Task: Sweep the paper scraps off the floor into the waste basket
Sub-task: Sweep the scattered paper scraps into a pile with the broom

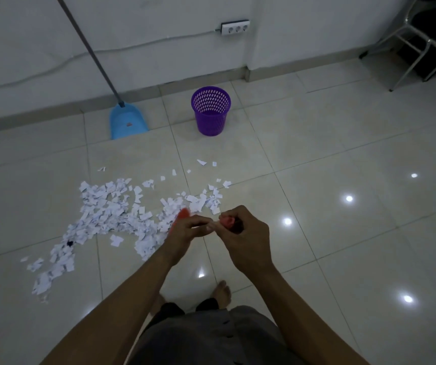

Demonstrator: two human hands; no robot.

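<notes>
Tiled floor (343, 154), glossy. Paper scraps (106, 214) all on it: one wide loose drift left of centre, strays trailing toward the basket, none collected yet. Dustpan (127, 122) parked at the wall with its long handle leaning back, well apart from the pile. Waste basket (211, 111) upright just right of it, mesh sides. Left hand (185, 234) and right hand (248, 238) are close together at waist height, fingers of both curled round a red thing (226, 222). It's too blurred to identify, possibly a broom handle. Risks: scraps are light, so a fast stroke scatters them; small bits may drop through the mesh; a careless tip-in could knock the basket over; far strays get missed.
</notes>
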